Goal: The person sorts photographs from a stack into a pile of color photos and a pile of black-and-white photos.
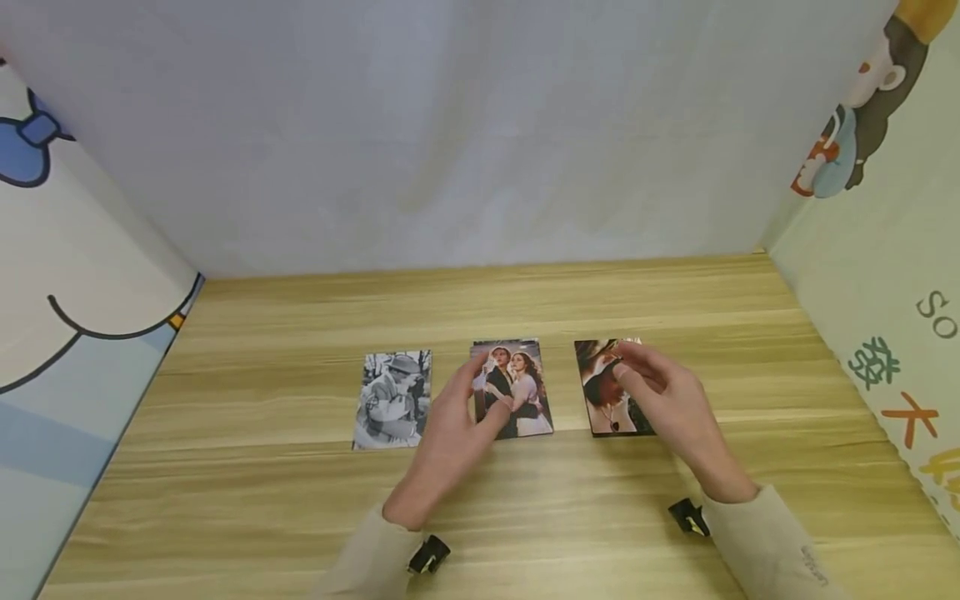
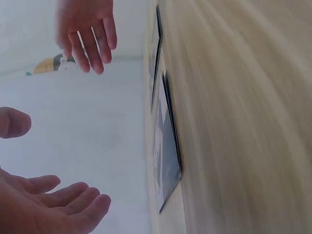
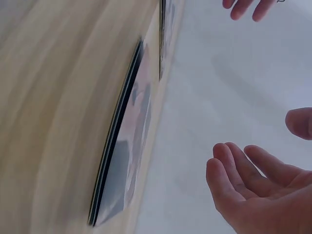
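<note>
Three photo cards lie in a row on the wooden table (image 1: 300,517): a black-and-white one (image 1: 392,400) on the left, a colour one of a couple (image 1: 517,379) in the middle, and a darker one (image 1: 600,392) on the right. My left hand (image 1: 468,408) hovers over the middle card's left edge with relaxed fingers and holds nothing. My right hand (image 1: 648,387) hovers over the right card and hides part of it. In the wrist views both palms, the left hand (image 2: 53,204) and the right hand (image 3: 253,190), stay off the cards (image 2: 165,151) (image 3: 124,141).
A white back wall (image 1: 465,133) closes the far side of the table. Printed cartoon panels stand at the left (image 1: 67,317) and right (image 1: 885,317) sides. Bare wood lies in front of and behind the card row.
</note>
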Demonstrator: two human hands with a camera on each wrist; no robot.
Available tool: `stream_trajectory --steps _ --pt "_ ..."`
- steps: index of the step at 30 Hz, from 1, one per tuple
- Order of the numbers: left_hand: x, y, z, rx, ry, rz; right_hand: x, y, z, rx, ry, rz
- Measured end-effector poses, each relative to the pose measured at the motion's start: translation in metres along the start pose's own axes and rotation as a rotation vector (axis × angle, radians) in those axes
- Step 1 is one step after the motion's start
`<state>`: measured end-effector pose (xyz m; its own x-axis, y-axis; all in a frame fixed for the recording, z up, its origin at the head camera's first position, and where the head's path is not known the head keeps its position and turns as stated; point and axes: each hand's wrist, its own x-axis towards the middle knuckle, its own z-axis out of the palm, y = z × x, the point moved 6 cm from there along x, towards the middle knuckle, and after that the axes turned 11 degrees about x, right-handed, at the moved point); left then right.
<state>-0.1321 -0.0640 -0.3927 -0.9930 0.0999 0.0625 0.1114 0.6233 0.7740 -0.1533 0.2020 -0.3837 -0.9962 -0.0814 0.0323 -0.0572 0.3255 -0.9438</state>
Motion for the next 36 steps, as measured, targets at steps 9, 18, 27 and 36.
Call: stream_trajectory --steps 9,18,27,36 --pt "0.002 -0.014 -0.01 0.133 0.0 -0.059 0.003 -0.005 0.026 0.051 -0.051 -0.001" --pt "0.008 -0.028 -0.004 0.202 -0.106 -0.103 0.011 -0.002 0.054 -0.002 -0.142 0.027" --pt "0.015 -0.039 0.004 0.244 -0.198 -0.118 0.015 0.005 0.073 -0.067 -0.215 0.053" --pt "0.019 -0.041 0.006 0.211 -0.232 -0.119 0.019 0.009 0.08 -0.112 -0.263 0.079"
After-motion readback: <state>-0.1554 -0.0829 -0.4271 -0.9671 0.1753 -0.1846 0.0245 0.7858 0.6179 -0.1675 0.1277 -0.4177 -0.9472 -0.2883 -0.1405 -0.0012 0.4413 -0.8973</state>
